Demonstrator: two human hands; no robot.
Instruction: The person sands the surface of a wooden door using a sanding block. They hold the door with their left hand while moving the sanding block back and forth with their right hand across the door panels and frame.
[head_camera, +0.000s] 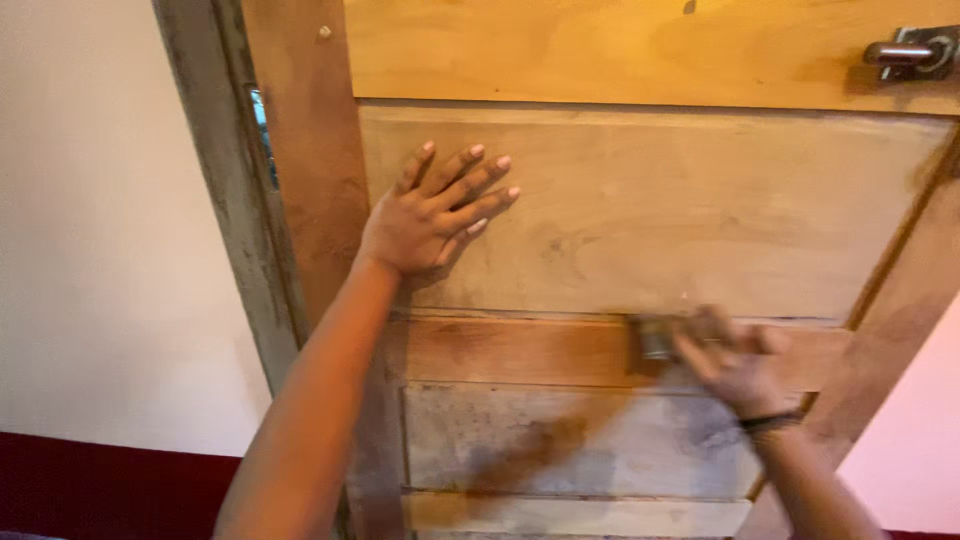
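Right, right hand (735, 362) (motion-blurred) grips a small brush (652, 338) against the wooden door (640, 210), on the cross rail below the big panel. Left hand (432, 212) lies flat and open on that panel's left part, fingers spread. Dark stain patch (525, 450) sits on the panel below the rail. Metal latch (915, 52) sits at the door's top right.
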